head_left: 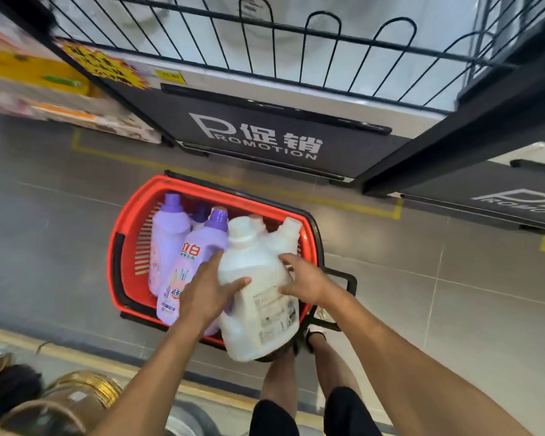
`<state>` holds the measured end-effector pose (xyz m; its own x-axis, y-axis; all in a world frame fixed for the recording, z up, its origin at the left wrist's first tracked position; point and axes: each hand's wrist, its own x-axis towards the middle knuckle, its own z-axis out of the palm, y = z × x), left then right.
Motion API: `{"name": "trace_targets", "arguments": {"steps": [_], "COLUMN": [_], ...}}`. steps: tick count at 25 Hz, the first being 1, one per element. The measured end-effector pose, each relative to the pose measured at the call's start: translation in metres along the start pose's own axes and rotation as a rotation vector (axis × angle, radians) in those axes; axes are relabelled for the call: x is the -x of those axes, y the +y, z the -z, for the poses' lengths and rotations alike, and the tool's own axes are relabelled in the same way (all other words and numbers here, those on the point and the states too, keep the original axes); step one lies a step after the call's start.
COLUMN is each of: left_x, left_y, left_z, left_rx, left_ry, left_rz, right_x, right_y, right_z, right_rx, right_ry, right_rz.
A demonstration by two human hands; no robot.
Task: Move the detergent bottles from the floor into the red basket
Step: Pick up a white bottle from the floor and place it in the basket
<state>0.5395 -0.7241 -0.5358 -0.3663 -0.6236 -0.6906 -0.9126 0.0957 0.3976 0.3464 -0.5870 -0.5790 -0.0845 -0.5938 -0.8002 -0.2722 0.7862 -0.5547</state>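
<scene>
The grey floor (44,231) in front of the black promotion stand (265,133) shows no loose bottles in the part that can be seen, so the job looks close to finished. That is a judgement only, since the arms, legs and held bottle cover the floor near the person's feet. The red basket (132,215) sits on the floor just before the stand and is already crowded. The large white bottle (258,297) is the one in hand. It is tilted with its cap pointing away, over the near right part of the basket, and its base hangs out past the near rim; whether it rests on the load or is carried clear of it cannot be told. Two purple bottles lie in the basket's left half, the labelled purple bottle (199,247) beside the white one and the plain purple bottle (167,234) further left. Another white bottle (288,234) pokes up at the far right. The left hand (208,294) holds the large white bottle with its fingers (217,259) wrapped round its left side and the thumb across the front, while the right hand (306,278) curls round the opposite side — both grip it. More caps between the bottles hint at others underneath, but the count is unclear, and the goods at the left edge are blurred.
</scene>
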Motion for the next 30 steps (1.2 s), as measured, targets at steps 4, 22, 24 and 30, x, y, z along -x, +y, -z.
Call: {"name": "trace_targets", "arguments": {"steps": [4,22,24,30], "left_x": [-0.026,0.183,0.211,0.286], "left_y": [0.062,0.209,0.244,0.363], "left_z": [-0.031,0.071,0.078,0.050], "left_rx": [-0.218,-0.997,-1.011,-1.006], "left_ry": [0.064,0.314,0.338,0.367], "left_rz": [0.053,-0.624,-0.734,-1.126], "right_x": [0.012,0.318,0.360,0.488], "right_y": [0.021,-0.046,-0.049,-0.013], "right_z": [-0.005,0.113,0.119,0.145], "right_rx": [0.328,0.636,0.638,0.543], "right_ry": [0.102,0.630,0.694,0.888], "right_rz": [-0.120,-0.212,-0.249,-0.416]}}
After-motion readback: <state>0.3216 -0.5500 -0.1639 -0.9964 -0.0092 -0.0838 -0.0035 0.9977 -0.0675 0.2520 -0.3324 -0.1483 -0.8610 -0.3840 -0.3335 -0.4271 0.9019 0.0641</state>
